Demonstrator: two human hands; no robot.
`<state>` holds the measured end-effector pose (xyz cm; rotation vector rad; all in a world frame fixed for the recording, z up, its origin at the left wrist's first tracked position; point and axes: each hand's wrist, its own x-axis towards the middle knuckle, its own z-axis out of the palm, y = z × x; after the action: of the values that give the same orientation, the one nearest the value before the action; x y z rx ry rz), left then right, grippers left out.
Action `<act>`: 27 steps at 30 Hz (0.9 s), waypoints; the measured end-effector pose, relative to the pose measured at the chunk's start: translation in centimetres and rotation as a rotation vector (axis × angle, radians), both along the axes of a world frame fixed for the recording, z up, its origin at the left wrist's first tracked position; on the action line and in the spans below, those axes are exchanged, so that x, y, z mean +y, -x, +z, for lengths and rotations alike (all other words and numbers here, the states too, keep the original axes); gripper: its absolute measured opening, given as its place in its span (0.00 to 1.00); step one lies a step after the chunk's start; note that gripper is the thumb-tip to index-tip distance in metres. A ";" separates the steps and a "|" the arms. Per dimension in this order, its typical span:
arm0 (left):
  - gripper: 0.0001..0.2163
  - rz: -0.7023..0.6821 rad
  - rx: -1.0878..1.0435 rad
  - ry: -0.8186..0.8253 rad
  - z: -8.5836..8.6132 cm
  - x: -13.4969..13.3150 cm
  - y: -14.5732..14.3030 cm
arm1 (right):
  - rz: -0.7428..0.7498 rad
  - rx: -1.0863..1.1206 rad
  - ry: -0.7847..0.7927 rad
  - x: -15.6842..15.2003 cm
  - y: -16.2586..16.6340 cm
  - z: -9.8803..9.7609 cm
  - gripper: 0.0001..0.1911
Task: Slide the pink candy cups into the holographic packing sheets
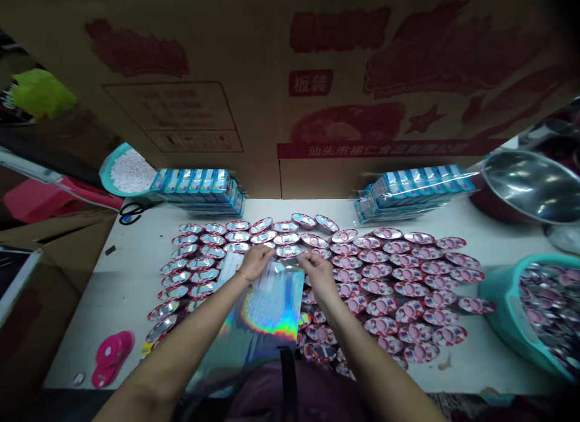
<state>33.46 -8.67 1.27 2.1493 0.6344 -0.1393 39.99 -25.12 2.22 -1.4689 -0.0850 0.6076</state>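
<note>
A shiny holographic sheet (267, 313) lies over the near middle of the white table (131, 277), its far edge lifted. My left hand (256, 262) is closed on that far edge at the left. My right hand (317, 271) pinches the same edge at the right. Rows of small round foil-topped packs (399, 271) cover the table around and under the sheet, silver ones at the left and pink ones at the right.
Two stacks of blue boxes (199, 186) (408, 192) stand at the back against a big cardboard carton (281, 89). Scissors (133, 211) and a bowl of white pellets (129, 171) sit back left. A pink tool (111, 355) lies front left. A teal basket (534, 313) and metal bowl (530, 186) are at the right.
</note>
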 end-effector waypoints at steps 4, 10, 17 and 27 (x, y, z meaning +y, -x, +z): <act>0.20 0.231 -0.032 0.675 0.3 -3.0 -2.8 | -0.208 0.206 -0.043 -1.5 -2.6 -0.6 0.12; 0.13 0.380 -0.053 0.749 -1.0 -5.1 -7.7 | -0.422 0.052 0.026 -2.2 -4.2 -3.4 0.13; 0.12 0.208 -0.097 -0.033 -3.1 -6.0 -11.2 | -0.490 -0.454 0.630 -1.5 -5.6 -5.8 0.12; 0.13 0.029 -0.138 -0.325 -3.3 -7.1 -11.1 | -0.314 -0.534 0.967 -0.9 -5.8 -5.8 0.09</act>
<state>44.57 -15.73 -2.01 2.4339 0.6417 0.1363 45.75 -26.07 -3.54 -2.4963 0.0367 -0.0634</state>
